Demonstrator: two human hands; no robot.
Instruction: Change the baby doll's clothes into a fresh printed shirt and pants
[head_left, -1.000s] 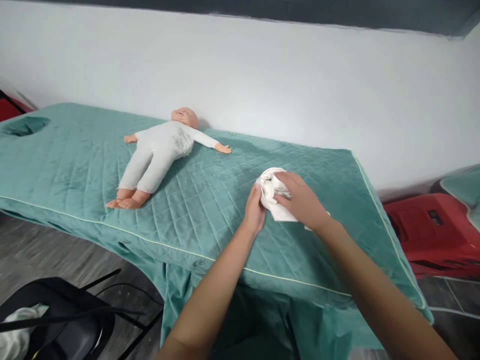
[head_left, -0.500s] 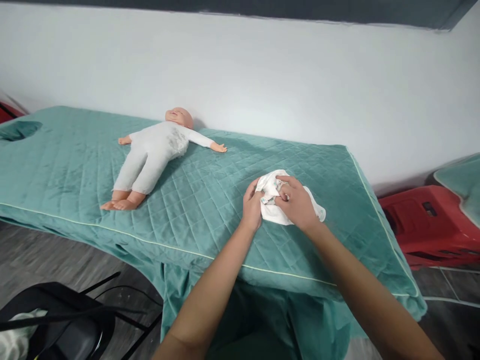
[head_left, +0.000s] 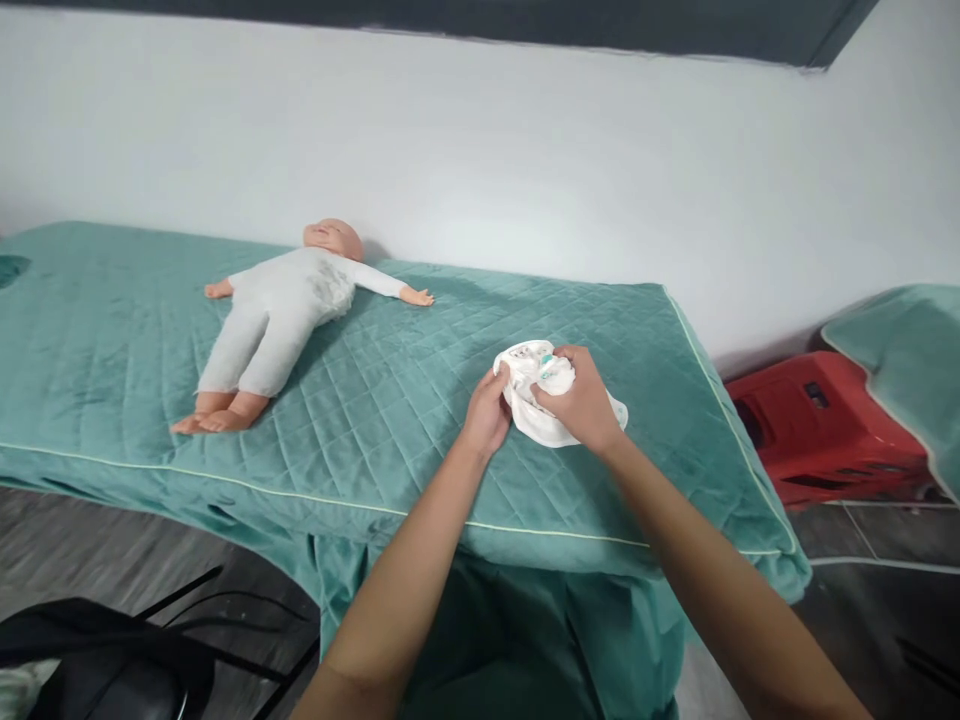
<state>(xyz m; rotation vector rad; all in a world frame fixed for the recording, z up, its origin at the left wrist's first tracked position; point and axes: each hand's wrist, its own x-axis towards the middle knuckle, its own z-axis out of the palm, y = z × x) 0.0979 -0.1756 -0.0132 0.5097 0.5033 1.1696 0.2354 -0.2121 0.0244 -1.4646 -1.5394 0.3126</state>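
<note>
white printed cloth (head_left: 544,430), bunched over the green bed's (head_left: 420,420) right end, its left edge pinched in the left hand (head_left: 486,414) and its folds in the right hand (head_left: 583,402), seems light, soft and limp, likely best held by gathered edges.

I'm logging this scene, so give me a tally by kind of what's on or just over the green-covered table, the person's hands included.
Doll: 1
White cloth bundle: 1
Left hand and right hand: 2
Total: 4

White cloth (head_left: 531,420), perhaps garment, crumpled between hands (head_left: 487,412)
</note>
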